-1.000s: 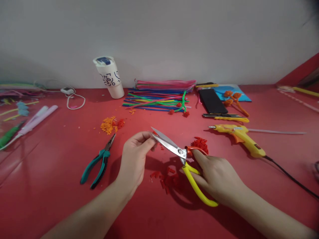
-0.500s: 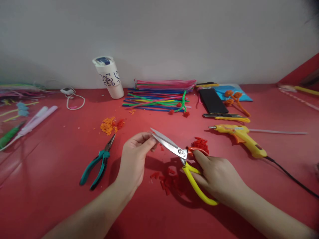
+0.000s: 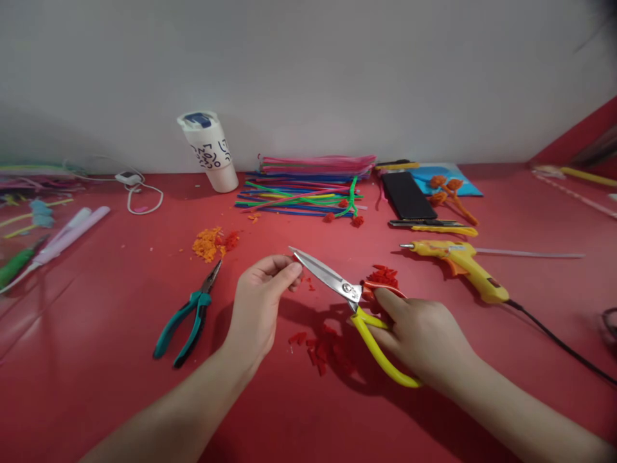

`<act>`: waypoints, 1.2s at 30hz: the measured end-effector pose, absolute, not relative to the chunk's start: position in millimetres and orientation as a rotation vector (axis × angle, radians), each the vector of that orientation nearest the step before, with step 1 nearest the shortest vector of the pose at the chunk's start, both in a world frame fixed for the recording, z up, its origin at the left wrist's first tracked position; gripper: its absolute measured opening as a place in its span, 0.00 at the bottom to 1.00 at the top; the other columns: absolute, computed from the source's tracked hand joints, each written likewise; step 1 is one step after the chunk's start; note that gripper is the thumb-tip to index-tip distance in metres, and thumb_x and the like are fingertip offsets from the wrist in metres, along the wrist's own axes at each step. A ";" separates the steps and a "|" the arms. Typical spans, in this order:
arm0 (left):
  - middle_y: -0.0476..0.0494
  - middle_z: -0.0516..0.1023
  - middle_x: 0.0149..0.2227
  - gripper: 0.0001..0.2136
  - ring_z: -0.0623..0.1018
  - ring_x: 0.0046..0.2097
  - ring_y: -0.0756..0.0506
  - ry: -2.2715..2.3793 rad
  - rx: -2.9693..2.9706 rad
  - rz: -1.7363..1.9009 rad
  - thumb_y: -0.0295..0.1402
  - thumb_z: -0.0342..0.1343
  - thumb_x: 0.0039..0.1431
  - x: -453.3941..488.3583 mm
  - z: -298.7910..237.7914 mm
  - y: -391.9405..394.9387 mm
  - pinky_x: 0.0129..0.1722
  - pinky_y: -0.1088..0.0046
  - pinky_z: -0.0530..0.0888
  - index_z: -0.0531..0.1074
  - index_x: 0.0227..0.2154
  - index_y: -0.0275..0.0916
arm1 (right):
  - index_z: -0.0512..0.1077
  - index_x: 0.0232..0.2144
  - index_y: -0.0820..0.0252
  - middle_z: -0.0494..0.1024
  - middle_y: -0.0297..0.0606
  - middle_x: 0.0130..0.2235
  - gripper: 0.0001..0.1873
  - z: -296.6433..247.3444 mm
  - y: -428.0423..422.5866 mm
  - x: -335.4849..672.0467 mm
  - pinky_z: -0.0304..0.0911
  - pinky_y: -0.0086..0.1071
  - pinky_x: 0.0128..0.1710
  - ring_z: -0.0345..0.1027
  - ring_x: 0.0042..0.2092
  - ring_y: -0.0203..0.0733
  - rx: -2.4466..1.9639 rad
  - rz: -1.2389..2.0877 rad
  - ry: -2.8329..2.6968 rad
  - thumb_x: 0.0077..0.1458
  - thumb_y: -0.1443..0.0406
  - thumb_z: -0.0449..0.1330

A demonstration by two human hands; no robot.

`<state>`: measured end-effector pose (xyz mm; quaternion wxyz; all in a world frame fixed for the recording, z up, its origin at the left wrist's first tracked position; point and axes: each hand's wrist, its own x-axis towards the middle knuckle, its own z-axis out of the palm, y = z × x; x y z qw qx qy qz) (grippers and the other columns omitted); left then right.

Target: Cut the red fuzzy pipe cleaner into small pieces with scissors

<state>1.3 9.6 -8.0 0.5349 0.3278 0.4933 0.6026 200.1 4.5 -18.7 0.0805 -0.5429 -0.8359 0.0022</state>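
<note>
My right hand (image 3: pixel 424 341) grips a pair of scissors (image 3: pixel 330 273) with one yellow and one orange-red handle. Their blades point up and left and lie almost together. At the blade tips, my left hand (image 3: pixel 260 292) is closed in a pinch of thumb and forefinger; whatever sits between them is hidden. Tiny red clippings (image 3: pixel 308 281) lie just below those fingertips. Short red pieces (image 3: pixel 321 350) are scattered under the scissors, and a heap of red pieces (image 3: pixel 384 275) shows behind the handles.
Teal pliers (image 3: pixel 193 318) rest left of my left hand, near orange fluff (image 3: pixel 207 243). A yellow glue gun (image 3: pixel 463 260) with a cord lies right. Farther back are a white tumbler (image 3: pixel 209 154), colourful pipe cleaners (image 3: pixel 299 193), a phone (image 3: pixel 409 196) and a yellow cutter (image 3: pixel 443 229).
The scissors' blades have come closer together, and the lower handle has risen slightly towards the other. My left hand keeps its pinch at the tips. The view has shifted a little.
</note>
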 end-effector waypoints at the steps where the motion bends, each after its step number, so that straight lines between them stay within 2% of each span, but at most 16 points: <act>1: 0.53 0.69 0.21 0.02 0.67 0.25 0.55 1.170 0.777 1.415 0.28 0.58 0.45 1.8 -8.5 9.8 0.28 0.80 0.64 0.71 0.22 0.36 | 0.56 0.19 0.56 0.62 0.31 0.13 0.20 -16.2 4.9 199.8 0.37 0.27 0.17 0.54 0.14 0.34 -1.652 0.101 -2.478 0.52 0.49 0.44; 6: 0.50 0.71 0.23 0.04 0.69 0.25 0.55 1.111 0.768 1.232 0.29 0.60 0.43 9.0 -8.1 5.9 0.28 0.80 0.66 0.73 0.24 0.35 | 0.56 0.21 0.56 0.62 0.30 0.18 0.14 -6.5 4.6 193.2 0.46 0.26 0.19 0.54 0.19 0.33 -1.639 0.685 -2.247 0.50 0.54 0.48; 9: 0.49 0.72 0.22 0.05 0.69 0.24 0.55 1.052 0.765 1.069 0.28 0.60 0.42 14.8 -6.3 1.0 0.26 0.80 0.65 0.73 0.25 0.34 | 0.60 0.24 0.58 0.62 0.29 0.21 0.08 -6.1 1.5 185.9 0.52 0.25 0.21 0.56 0.23 0.32 -1.469 1.018 -2.013 0.49 0.60 0.49; 13: 0.48 0.71 0.21 0.05 0.67 0.22 0.54 1.021 0.838 0.837 0.30 0.59 0.44 19.1 -3.2 -4.0 0.22 0.80 0.63 0.73 0.24 0.34 | 0.62 0.28 0.59 0.56 0.23 0.17 0.07 -6.0 -2.2 181.0 0.50 0.24 0.17 0.49 0.17 0.28 -1.384 1.277 -1.702 0.49 0.61 0.50; 17: 0.49 0.70 0.20 0.04 0.66 0.22 0.54 1.023 0.969 0.773 0.31 0.59 0.45 20.3 -1.2 -5.8 0.23 0.79 0.63 0.74 0.22 0.35 | 0.62 0.27 0.59 0.57 0.22 0.15 0.09 -4.5 -2.2 183.7 0.49 0.23 0.15 0.51 0.15 0.27 -1.339 1.419 -1.615 0.48 0.59 0.54; 21: 0.48 0.70 0.20 0.04 0.66 0.23 0.53 1.035 1.056 0.737 0.31 0.58 0.44 21.2 -2.3 -6.0 0.25 0.77 0.63 0.74 0.22 0.35 | 0.62 0.25 0.59 0.58 0.22 0.14 0.07 -5.0 -1.1 186.1 0.47 0.22 0.13 0.50 0.14 0.27 -1.342 1.537 -1.594 0.48 0.61 0.53; 24: 0.49 0.71 0.20 0.04 0.67 0.23 0.53 1.107 1.077 0.735 0.30 0.59 0.42 23.2 -2.5 -6.6 0.25 0.77 0.64 0.74 0.21 0.35 | 0.61 0.23 0.59 0.56 0.22 0.13 0.03 -4.5 -1.9 184.8 0.46 0.21 0.13 0.50 0.15 0.27 -1.375 1.530 -1.590 0.46 0.66 0.52; 28: 0.49 0.72 0.22 0.03 0.69 0.25 0.52 1.171 1.082 0.769 0.29 0.60 0.41 26.4 -0.9 -8.6 0.28 0.76 0.65 0.73 0.21 0.35 | 0.58 0.21 0.58 0.55 0.22 0.15 0.05 -1.6 -3.6 180.8 0.47 0.22 0.15 0.49 0.16 0.26 -1.389 1.455 -1.605 0.45 0.67 0.52; 32: 0.49 0.71 0.22 0.03 0.68 0.24 0.53 1.157 1.067 0.789 0.29 0.59 0.42 25.1 -2.2 -7.6 0.27 0.77 0.65 0.73 0.21 0.35 | 0.58 0.22 0.58 0.55 0.24 0.17 0.09 0.2 -2.2 182.9 0.48 0.24 0.18 0.50 0.19 0.28 -1.371 1.367 -1.748 0.47 0.61 0.53; 36: 0.52 0.70 0.20 0.02 0.67 0.22 0.55 1.132 0.899 1.079 0.28 0.60 0.42 17.5 -6.1 -0.5 0.25 0.79 0.65 0.72 0.22 0.36 | 0.56 0.20 0.57 0.57 0.26 0.18 0.18 0.4 0.7 192.2 0.46 0.26 0.19 0.50 0.20 0.30 -1.540 0.879 -2.097 0.43 0.51 0.56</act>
